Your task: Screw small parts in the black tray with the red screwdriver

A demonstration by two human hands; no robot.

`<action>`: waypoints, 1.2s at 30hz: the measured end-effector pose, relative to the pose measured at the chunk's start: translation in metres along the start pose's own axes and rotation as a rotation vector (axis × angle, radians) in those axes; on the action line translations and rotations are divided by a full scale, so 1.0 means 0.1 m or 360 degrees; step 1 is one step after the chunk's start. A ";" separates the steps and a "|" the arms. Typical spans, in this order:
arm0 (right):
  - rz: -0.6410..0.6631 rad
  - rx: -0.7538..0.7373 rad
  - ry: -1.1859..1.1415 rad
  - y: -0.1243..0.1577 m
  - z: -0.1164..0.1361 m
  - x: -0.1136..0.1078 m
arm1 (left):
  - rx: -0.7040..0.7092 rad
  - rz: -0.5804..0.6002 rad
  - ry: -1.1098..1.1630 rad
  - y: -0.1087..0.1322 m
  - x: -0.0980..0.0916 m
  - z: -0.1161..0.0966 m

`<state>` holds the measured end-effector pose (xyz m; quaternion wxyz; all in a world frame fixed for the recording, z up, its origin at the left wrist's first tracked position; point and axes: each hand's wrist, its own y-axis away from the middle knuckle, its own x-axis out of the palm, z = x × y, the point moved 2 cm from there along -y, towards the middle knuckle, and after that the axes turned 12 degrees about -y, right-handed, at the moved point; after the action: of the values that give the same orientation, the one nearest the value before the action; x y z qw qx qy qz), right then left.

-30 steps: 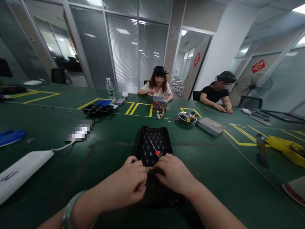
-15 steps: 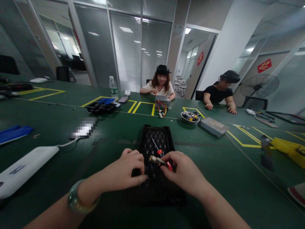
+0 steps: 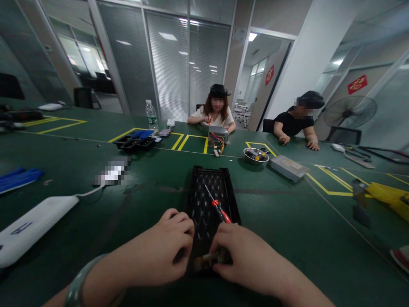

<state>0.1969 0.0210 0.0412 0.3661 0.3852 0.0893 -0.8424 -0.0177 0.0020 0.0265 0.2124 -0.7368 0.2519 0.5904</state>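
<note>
a: the small part [image 3: 209,261]?
b: low in a black perforated plastic tray [image 3: 234,209], at the near end, between both hands. dark, with a brassy glint, mostly behind fingers, so no exact kind.
a: the hands?
b: close together, not touching each other. right hand [image 3: 252,260] curled over the part, fingers [image 3: 222,256] clamped on it. left hand [image 3: 166,247] cupped at the tray's left edge, a pale green bangle [image 3: 75,290] on the wrist. contact with the part: impossible to tell.
a: anything else in the tray?
b: a red-handled screwdriver [image 3: 221,214], flat on the grid, shaft aimed away and to the left.
a: the surface?
b: a long dark green work table [image 3: 287,213], slightly glossy, marked with yellow tape lines [image 3: 332,183]. left of the tray, a flat white pouch [image 3: 38,217] with a thin cable and a blue strip [image 3: 19,179]. right and farther off, a steel bowl of small tools [image 3: 255,155] and a grey metal box [image 3: 287,167]. at the far side, a boxy unit with coloured wires [image 3: 218,136] and a water bottle [image 3: 151,115].
a: the room?
b: bright and office-like, with glass partitions and blinds [image 3: 166,55], ceiling lights, a white pillar [image 3: 313,55], a standing fan [image 3: 349,111]. across the table, a seated person in a white top [image 3: 217,119], hands just behind the wired unit, and another in a black top [image 3: 295,123], hands on the table.
</note>
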 end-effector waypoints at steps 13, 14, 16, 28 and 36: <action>0.0071 0.0107 0.0079 0.00 -0.02 0.00 | -0.0149 -0.0011 -0.0490 -0.04 0.23 -0.12; 0.0066 0.0100 0.0102 0.00 -0.03 0.00 | -0.0123 0.0022 -0.0569 -0.08 0.27 -0.12; 0.0063 0.0082 0.0134 0.01 -0.02 0.00 | -0.0110 0.0134 -0.0720 -0.18 0.32 -0.14; 0.0061 0.0097 -0.0169 0.04 0.02 -0.06 | 0.0003 0.0311 -0.1007 -0.57 0.16 -0.53; 0.0035 0.0110 -0.0226 0.00 -0.05 0.04 | 0.0241 0.0297 -0.0775 -0.59 -0.14 -0.33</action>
<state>0.1987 0.0210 0.0348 0.3672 0.3377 0.0299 -0.8662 0.0417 0.0299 0.0481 0.2658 -0.5286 0.3037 0.7469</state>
